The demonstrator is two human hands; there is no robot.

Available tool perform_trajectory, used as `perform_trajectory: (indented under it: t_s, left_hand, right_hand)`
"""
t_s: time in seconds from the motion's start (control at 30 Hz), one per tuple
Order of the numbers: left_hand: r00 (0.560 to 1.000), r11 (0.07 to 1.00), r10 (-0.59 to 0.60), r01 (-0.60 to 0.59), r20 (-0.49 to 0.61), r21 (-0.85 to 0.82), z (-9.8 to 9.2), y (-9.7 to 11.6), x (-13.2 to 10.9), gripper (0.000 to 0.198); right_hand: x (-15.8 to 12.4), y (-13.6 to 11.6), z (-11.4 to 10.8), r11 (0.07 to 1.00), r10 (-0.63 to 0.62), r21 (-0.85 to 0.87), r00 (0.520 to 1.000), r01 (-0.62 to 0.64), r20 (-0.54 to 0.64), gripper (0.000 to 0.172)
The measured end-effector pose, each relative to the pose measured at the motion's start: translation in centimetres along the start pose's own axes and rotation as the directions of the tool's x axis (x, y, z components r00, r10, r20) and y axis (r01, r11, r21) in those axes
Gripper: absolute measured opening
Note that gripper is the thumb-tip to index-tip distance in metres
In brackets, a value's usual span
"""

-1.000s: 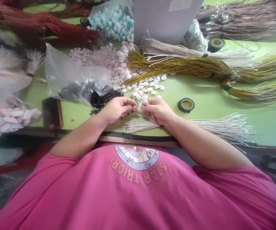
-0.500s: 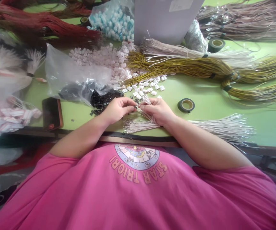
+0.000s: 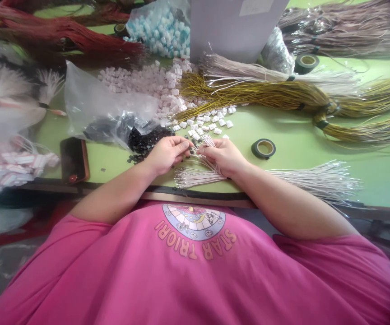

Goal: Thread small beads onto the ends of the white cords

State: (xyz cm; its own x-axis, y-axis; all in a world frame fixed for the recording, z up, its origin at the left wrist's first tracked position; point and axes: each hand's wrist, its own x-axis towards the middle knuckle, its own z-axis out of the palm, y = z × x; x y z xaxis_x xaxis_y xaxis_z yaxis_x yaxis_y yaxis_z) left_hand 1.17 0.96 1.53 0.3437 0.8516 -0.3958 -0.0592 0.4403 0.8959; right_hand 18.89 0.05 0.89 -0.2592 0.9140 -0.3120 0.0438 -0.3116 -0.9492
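My right hand is closed around several white wires, whose ends point up and left. Close beside it, my left hand pinches at those wire ends, thumb against fingers; what sits between the fingertips is too small to name. Tiny dark pieces show at the wire tips between the hands. A bundle of loose white wires lies under the right hand, running out to the right beneath the forearm. Just behind my left hand is a heap of small black parts, spilling from a clear plastic bag.
White connector housings are piled behind the hands. Yellow wire bundles and a black tape roll lie to the right. A phone rests left near the table edge. A grey box stands at the back.
My left thumb and fingers have shifted slightly at the wire ends, the thumb now lying higher. My right hand keeps its hold in nearly the same spot.
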Motion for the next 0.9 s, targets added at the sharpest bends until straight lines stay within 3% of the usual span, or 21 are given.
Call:
perform_trajectory:
  t_s: [0.37, 0.63, 0.9]
  left_hand:
    - [0.992, 0.988, 0.100, -0.090, -0.077, 0.126, -0.14, -0.60, -0.12, 0.022]
    - [0.989, 0.984, 0.109, -0.094, -0.095, 0.154, 0.05, -0.45, -0.16, 0.022]
    - [0.970, 0.950, 0.206, -0.166, -0.128, 0.265, 0.00, -0.59, -0.19, 0.025]
  right_hand:
    - [-0.21, -0.45, -0.03, 0.989, 0.011, -0.147, 0.999, -0.016, -0.034, 0.017]
    - [-0.21, -0.45, -0.05, 0.987, 0.010, -0.160, 1.000, -0.013, -0.016, 0.016]
    - [-0.02, -0.31, -0.04, 0.987, 0.013, -0.158, 1.000, -0.013, 0.000, 0.016]
